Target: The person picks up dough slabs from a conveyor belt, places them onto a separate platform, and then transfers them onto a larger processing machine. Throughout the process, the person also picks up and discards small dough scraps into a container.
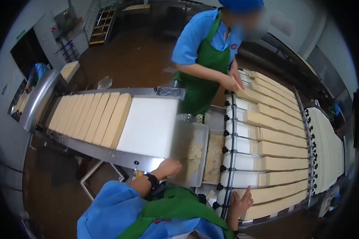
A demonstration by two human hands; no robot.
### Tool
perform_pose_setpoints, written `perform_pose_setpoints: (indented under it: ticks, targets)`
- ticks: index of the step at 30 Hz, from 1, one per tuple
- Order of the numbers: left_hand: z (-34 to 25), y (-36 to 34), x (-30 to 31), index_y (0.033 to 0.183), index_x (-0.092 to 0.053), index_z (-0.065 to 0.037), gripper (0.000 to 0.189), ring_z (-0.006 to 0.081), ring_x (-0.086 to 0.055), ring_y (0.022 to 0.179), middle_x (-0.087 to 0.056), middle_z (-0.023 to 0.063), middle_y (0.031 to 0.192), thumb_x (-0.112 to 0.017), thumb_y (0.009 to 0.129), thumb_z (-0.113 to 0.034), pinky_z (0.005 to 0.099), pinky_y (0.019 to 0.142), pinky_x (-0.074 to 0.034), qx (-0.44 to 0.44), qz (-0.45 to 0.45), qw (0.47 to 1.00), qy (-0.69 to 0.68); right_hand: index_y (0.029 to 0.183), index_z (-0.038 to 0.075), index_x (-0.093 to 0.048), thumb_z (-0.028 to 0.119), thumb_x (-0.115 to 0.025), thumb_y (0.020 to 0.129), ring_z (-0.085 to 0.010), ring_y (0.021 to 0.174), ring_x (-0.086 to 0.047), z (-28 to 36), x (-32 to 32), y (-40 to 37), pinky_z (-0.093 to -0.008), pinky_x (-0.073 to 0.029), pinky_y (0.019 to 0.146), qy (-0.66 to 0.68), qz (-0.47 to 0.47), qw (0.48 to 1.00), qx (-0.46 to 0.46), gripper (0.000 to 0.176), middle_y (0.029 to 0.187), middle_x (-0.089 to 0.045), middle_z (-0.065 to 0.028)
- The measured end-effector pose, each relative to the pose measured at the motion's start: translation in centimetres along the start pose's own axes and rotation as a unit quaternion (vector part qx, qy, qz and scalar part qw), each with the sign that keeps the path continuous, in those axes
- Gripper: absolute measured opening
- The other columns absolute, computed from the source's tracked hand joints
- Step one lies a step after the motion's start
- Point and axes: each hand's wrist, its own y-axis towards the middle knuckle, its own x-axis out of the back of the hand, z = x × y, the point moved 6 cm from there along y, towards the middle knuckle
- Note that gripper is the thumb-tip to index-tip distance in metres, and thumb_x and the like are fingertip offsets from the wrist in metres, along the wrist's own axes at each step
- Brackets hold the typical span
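Left hand: the person's left hand point(169, 167) is over the near corner of the left conveyor point(143, 158), fingers curled, nothing seen in it; whether it is fully clenched cannot be told

Right hand: the right hand point(241, 202) has its fingers spread, grasping nothing, beside the metal rail point(231, 159) and the ends of the nearest blocks; contact with them cannot be told

Lane blocks: long pale blocks point(284, 163) lie side by side in the lanes of the right conveyor, thin rods between them

Left row: more pale blocks point(121, 121) lie close together on the left conveyor, beside a bare stretch of white belt point(149, 123)

Between conveyors: a pale tray point(205, 155) holds flat scraps point(194, 155)

Across: a co-worker point(205, 51) in a green apron has both hands at the end of a far block
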Motion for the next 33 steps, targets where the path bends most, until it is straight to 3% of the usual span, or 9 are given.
perform_pose_setpoints:
  ticks: [5,8,13,15,18,22,25,29,33]
  targets:
    - [-0.8,-0.3,-0.2,0.078,-0.058,-0.013,0.008,0.0248,-0.058,0.079,-0.057,0.0048,0.078,-0.057,0.08,-0.021,0.0372,0.068,-0.045,-0.047,-0.133,0.988,-0.063,0.09,0.006,-0.067,0.008,-0.061,0.076,-0.0449,0.12,-0.04,0.5,0.4,0.8,-0.0535,-0.027,0.102,0.022,0.057,0.995,0.081,0.015,0.135,-0.042,-0.0209]
    - [0.6,-1.2,-0.1,0.086,-0.061,-0.01,0.01,0.0267,-0.057,0.08,-0.058,0.0062,0.08,-0.056,0.083,-0.019,0.0384,0.07,-0.046,-0.093,-0.216,0.95,-0.207,0.095,0.004,-0.064,0.004,-0.055,0.079,-0.0411,0.121,-0.04,1.7,0.4,0.9,-0.057,-0.023,0.103,0.031,0.081,0.989,0.116,0.019,0.133,-0.044,-0.0211]
    - [3.9,-6.1,6.2,0.092,-0.062,-0.008,0.014,0.0283,-0.057,0.081,-0.058,0.0099,0.084,-0.053,0.083,-0.013,0.0375,0.072,-0.047,0.05,-0.307,0.897,-0.313,0.098,0.005,-0.061,0.002,-0.053,0.079,-0.0365,0.118,-0.045,5.3,-0.2,3.7,-0.0573,-0.023,0.102,0.082,0.071,0.979,0.17,0.021,0.126,-0.05,-0.0196]
    - [7.1,-8.5,6.4,0.092,-0.062,-0.007,0.014,0.029,-0.056,0.083,-0.058,0.0104,0.086,-0.054,0.081,-0.01,0.0376,0.074,-0.046,0.121,-0.383,0.879,-0.256,0.099,0.006,-0.06,0.001,-0.054,0.078,-0.0357,0.116,-0.047,7.9,-0.9,5.4,-0.0568,-0.024,0.102,0.118,0.083,0.971,0.19,0.022,0.123,-0.052,-0.0189]
    - [12.1,-13.9,6.9,0.104,-0.057,-0.003,0.028,0.0339,-0.052,0.095,-0.055,0.0162,0.096,-0.058,0.077,-0.013,0.0417,0.084,-0.042,0.293,-0.453,0.82,-0.192,0.098,0.005,-0.06,0.0,-0.056,0.077,-0.0357,0.114,-0.048,13.0,-1.8,7.7,-0.0544,-0.029,0.099,0.164,0.101,0.95,0.247,0.022,0.122,-0.052,-0.0185]
    - [17.9,-20.9,3.6,0.12,-0.046,-0.001,0.055,0.0421,-0.04,0.111,-0.041,0.0275,0.118,-0.068,0.074,-0.02,0.0465,0.094,-0.035,0.562,-0.407,0.714,-0.089,0.096,0.004,-0.063,0.003,-0.06,0.075,-0.036,0.112,-0.048,19.7,-5.3,10.6,-0.0473,-0.034,0.097,0.188,0.128,0.923,0.309,0.021,0.121,-0.053,-0.0177]
    - [20.6,-23.8,1.9,0.125,-0.039,0.002,0.069,0.0448,-0.037,0.112,-0.034,0.0301,0.123,-0.071,0.071,-0.024,0.0479,0.095,-0.034,0.602,-0.377,0.7,-0.073,0.098,0.003,-0.063,0.006,-0.06,0.076,-0.0374,0.111,-0.047,25.4,-9.7,12.4,-0.0458,-0.036,0.096,0.205,0.162,0.905,0.337,0.023,0.122,-0.052,-0.0188]
    - [21.9,-24.2,2.5,0.126,-0.034,0.006,0.074,0.044,-0.039,0.107,-0.035,0.029,0.119,-0.072,0.07,-0.025,0.0464,0.094,-0.035,0.565,-0.361,0.726,-0.155,0.104,0.003,-0.062,0.015,-0.06,0.078,-0.0401,0.115,-0.044,33.9,-16.3,13.7,-0.0467,-0.034,0.099,0.18,0.16,0.899,0.366,0.028,0.124,-0.051,-0.0211]
    - [22.3,-23.3,3.5,0.125,-0.032,0.008,0.076,0.0443,-0.041,0.104,-0.037,0.0295,0.112,-0.073,0.068,-0.023,0.0464,0.092,-0.037,0.558,-0.336,0.73,-0.207,0.13,-0.001,-0.042,0.03,-0.061,0.08,-0.0389,0.129,-0.028,41.8,-23.2,14.3,-0.0476,-0.023,0.106,0.094,0.218,0.915,0.325,0.061,0.139,-0.034,-0.0228]
